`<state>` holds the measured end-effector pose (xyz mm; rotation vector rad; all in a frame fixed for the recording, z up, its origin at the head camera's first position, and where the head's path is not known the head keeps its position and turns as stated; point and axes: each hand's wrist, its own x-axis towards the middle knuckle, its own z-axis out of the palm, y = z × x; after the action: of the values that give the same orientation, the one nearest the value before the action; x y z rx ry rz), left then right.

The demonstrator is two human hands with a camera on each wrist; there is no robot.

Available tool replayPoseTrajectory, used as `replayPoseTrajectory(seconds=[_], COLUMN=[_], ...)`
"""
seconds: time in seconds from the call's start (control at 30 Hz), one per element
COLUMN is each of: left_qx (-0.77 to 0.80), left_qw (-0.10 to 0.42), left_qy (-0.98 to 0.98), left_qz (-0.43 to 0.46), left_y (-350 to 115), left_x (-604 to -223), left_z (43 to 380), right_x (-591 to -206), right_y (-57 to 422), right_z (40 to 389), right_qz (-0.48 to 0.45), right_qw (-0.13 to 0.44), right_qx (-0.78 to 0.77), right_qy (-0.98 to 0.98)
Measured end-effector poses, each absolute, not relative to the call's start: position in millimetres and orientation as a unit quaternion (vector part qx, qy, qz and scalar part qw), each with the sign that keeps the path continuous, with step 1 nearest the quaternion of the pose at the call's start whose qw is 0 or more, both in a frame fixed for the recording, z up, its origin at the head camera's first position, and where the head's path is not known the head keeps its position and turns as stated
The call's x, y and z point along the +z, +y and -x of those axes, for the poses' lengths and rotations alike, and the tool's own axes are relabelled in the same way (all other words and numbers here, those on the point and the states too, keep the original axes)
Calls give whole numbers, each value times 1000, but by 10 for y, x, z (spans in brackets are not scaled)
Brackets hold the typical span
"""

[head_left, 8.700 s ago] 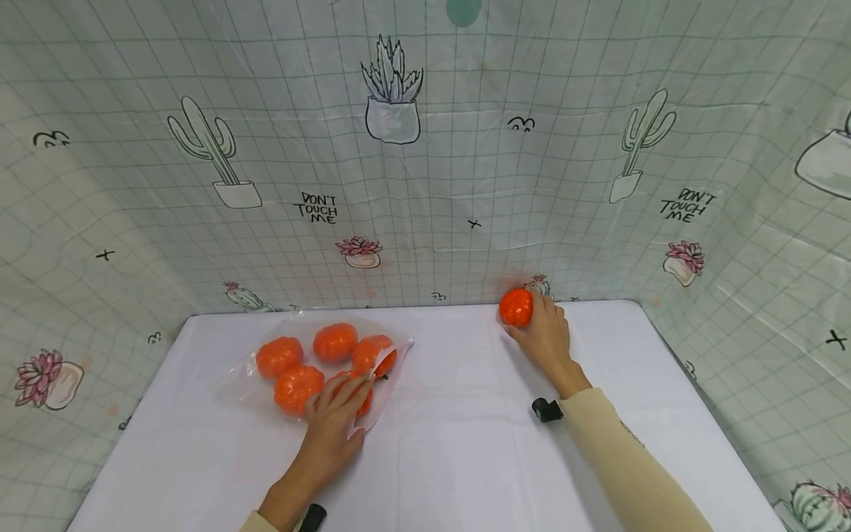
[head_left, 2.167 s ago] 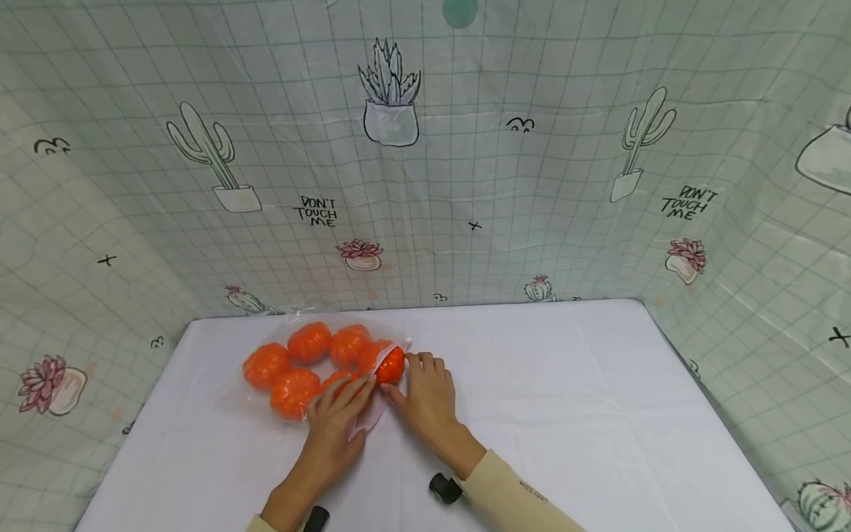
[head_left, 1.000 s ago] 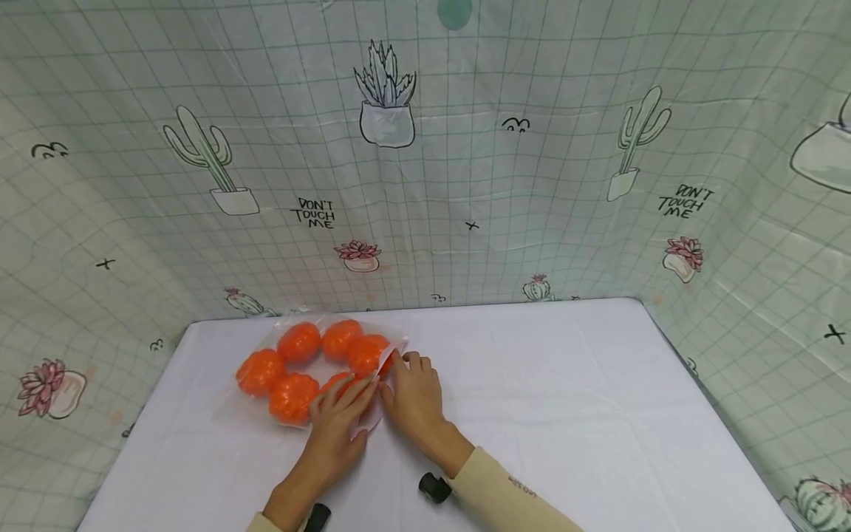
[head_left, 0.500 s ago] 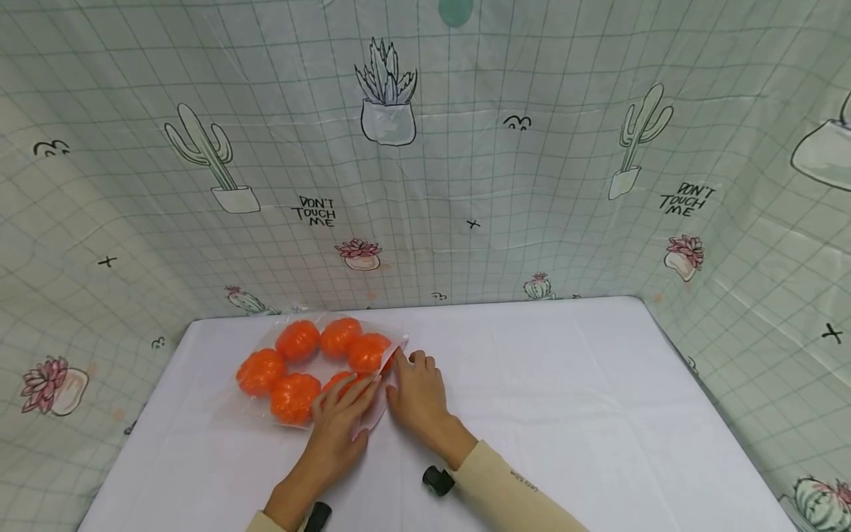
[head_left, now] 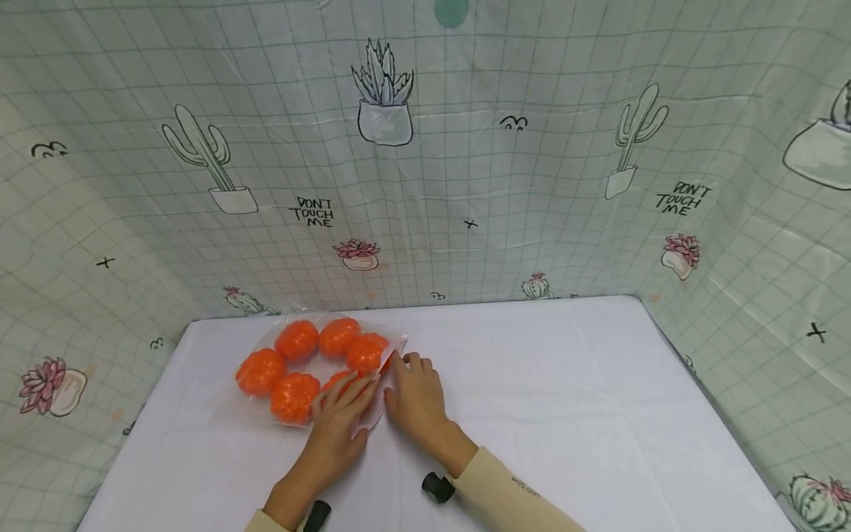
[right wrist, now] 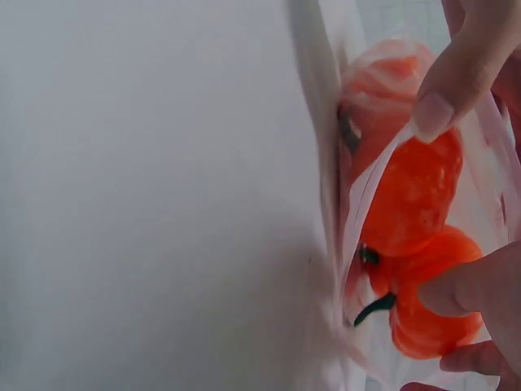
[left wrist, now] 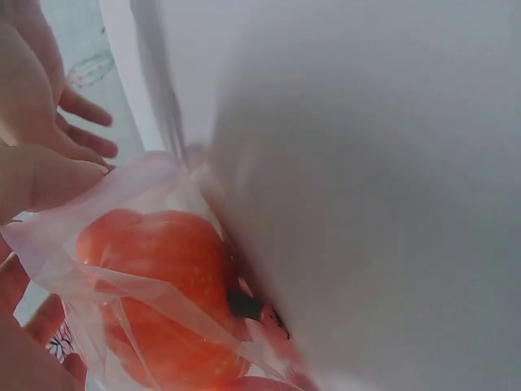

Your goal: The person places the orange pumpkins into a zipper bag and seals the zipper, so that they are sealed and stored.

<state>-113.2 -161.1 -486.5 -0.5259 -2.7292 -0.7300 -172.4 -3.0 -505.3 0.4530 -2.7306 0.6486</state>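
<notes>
Bag (head_left: 319, 367) in L hand (head_left: 335, 431), half-curled R hand (head_left: 417, 399) @ rim (right wrist: 374, 173)

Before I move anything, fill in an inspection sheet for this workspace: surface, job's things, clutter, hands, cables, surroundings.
Surface: white tabletop, faint creases.
Job's things: clear plastic bag lying on it; several orange pumpkin-shaped pieces inside, dark green stems visible in the wrist views.
Clutter: nothing seen.
Hands: left hand, fingers on the bag near its mouth; right hand at the mouth, grip unclear; black device by each wrist.
Cables: nothing seen.
Surroundings: grid-patterned backdrop with printed cacti.
</notes>
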Motion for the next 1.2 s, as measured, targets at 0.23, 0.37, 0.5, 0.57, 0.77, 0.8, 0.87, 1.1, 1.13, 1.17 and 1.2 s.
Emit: replayPoseTrajectory(seconds=[0.23, 0.37, 0.5, 0.57, 0.77, 0.8, 0.87, 1.1, 1.13, 1.17, 1.2], left_qx=[-245, -244, -244, -246, -250, -249, -248, -247, -247, -246, -245], left_qw=[116, 109, 108, 110, 125, 128, 130, 126, 128, 131, 135], left_qy=[-945, -947, -947, -946, -943, -943, -944, -947, -946, -946, -946], left_qz=[184, 180, 178, 178, 178, 178, 176, 163, 164, 165, 167], left_y=[-1603, -1601, -1603, -1602, -1597, -1597, -1587, -1545, -1538, -1532, -1522], left_x=[-4840, -4838, -4837, -4834, -4837, -4841, -4840, -4841, -4845, -4851, -4852], left_z=[1130, 1120, 1115, 1115, 1125, 1128, 1132, 1150, 1153, 1158, 1160], right_x=[-5020, -5029, -5029, -5033, -5047, -5049, -5054, -5079, -5081, -5082, -5084], right_y=[-101, -87, -70, -62, -8, 6, 46, 208, 231, 253, 274], right_z=[1722, 1746, 1768, 1778, 1794, 1794, 1798, 1818, 1820, 1821, 1823], right_qz=[-162, -161, -163, -165, -159, -156, -150, -144, -143, -142, -142], right_qw=[145, 112, 95, 93, 80, 78, 78, 104, 106, 105, 107], right_qx=[230, 231, 227, 223, 227, 232, 239, 251, 254, 256, 259], right_qy=[-949, -953, -955, -956, -958, -957, -956, -952, -951, -950, -950])
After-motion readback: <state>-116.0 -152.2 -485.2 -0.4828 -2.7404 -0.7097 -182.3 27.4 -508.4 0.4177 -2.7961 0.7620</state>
